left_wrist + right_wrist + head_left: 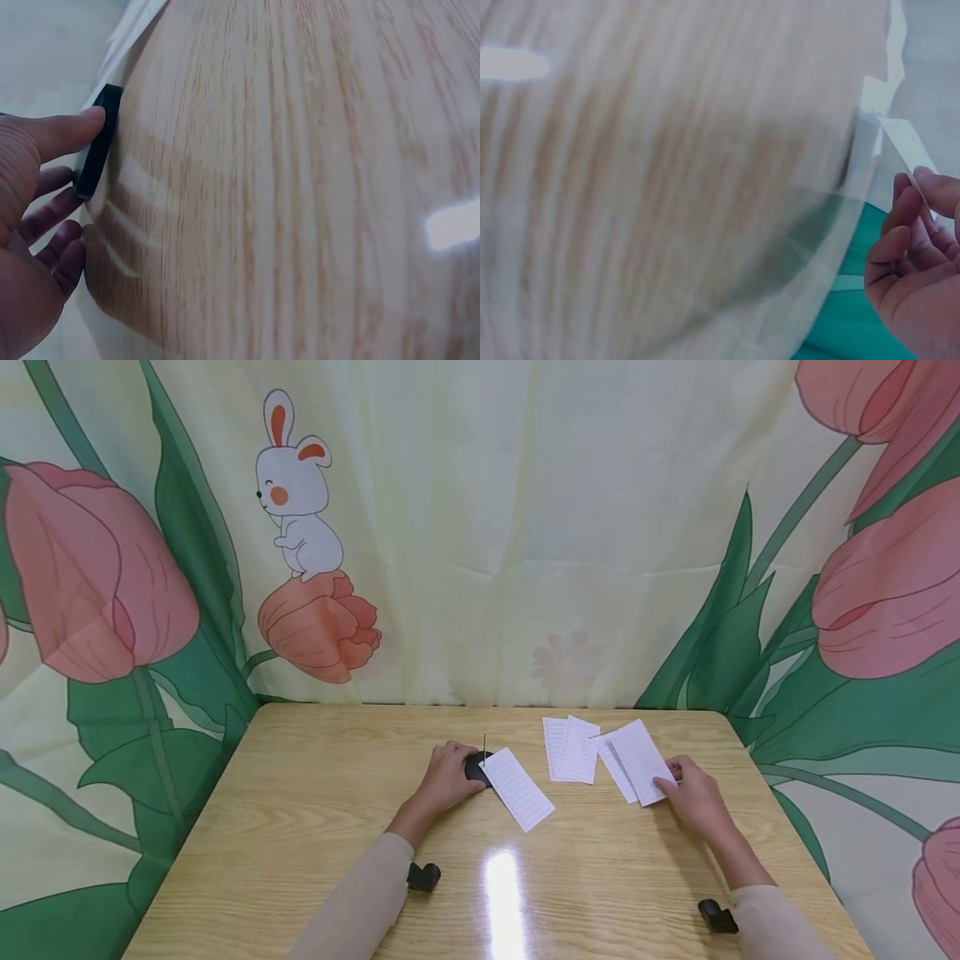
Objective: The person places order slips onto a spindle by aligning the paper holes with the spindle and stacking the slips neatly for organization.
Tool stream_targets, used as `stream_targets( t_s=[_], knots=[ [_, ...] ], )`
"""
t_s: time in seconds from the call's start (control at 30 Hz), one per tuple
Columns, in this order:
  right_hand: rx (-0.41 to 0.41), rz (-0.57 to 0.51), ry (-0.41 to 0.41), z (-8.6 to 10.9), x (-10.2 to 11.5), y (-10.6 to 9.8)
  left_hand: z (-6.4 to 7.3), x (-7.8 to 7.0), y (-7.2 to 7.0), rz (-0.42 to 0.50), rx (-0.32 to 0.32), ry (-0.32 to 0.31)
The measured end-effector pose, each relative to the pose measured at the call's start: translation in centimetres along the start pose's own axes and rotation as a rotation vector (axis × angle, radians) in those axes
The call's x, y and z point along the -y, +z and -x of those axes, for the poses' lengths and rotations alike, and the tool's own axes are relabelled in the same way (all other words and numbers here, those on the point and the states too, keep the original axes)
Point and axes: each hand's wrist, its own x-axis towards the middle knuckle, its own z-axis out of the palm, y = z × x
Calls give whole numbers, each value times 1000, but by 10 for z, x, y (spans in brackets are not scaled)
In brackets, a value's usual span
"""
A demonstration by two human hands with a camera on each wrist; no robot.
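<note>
My left hand grips the round black base of a bill spike, whose thin upright pin points up. In the left wrist view, the thumb presses on the edge of the black base. A printed paper slip lies against the spike, one corner at the pin; whether it is pierced I cannot tell. On the right, my right hand pinches a paper slip by its near corner. The right wrist view shows this slip between thumb and fingers, raised off the table.
Another slip lies partly under the held one. Two overlapping printed slips lie further back on the wooden table. Behind the table's back edge hangs a curtain with tulips and a rabbit. Light glares on the tabletop.
</note>
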Motion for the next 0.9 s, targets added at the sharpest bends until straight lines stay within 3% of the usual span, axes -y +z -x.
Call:
stream_targets(
  t_s=[0.47, 0.63, 0.9],
  knots=[
    [-44, 21, -104, 0, 19, -28, 2, 0, -1, 17, 9, 14],
    [-38, -11, -135, -3, 29, -34, 2, -1, -7, 36, -1, 42],
    [-37, -14, -180, -8, 56, -46, 3, -6, -21, 104, 26, 14]
  ],
)
